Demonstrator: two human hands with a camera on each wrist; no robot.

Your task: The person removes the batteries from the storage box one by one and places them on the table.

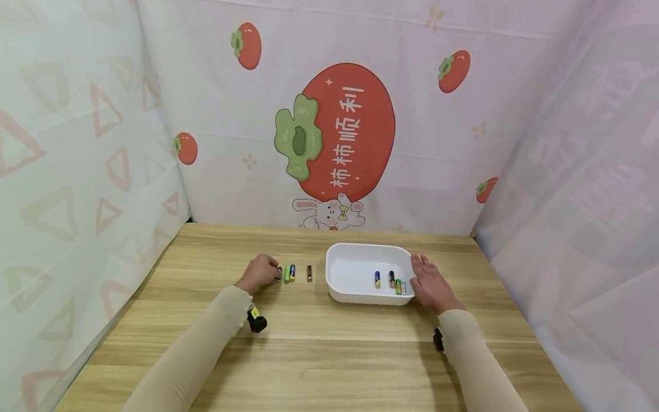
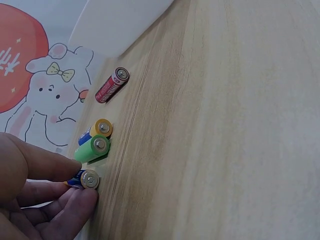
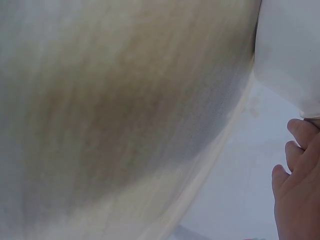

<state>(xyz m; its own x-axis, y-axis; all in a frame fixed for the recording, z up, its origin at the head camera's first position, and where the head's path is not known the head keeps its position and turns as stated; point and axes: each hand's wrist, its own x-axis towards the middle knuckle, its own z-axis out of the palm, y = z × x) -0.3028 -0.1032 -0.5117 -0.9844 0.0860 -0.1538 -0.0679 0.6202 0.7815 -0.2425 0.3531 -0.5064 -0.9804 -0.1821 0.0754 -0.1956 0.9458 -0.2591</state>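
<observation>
My left hand (image 1: 259, 272) pinches a dark blue battery (image 2: 77, 178) at the left end of a loose row on the table; its silver end shows between thumb and fingers. Right beside it lie a green battery (image 2: 93, 149) and a blue battery with an orange end (image 2: 102, 128), touching or nearly so. A dark red battery (image 2: 111, 86) lies apart, closer to the white tray (image 1: 350, 297). At the tray's right end rests my right hand (image 1: 432, 284), fingers extended along the rim. Inside the tray are several batteries, among them a blue one (image 1: 377, 279) and a black one (image 1: 392, 279).
The wooden table (image 1: 329, 355) is bordered at the back by a printed cloth (image 1: 422, 143). More cloth hangs along the left and right sides. In the right wrist view the tray's outer wall (image 3: 287, 55) shows at the upper right.
</observation>
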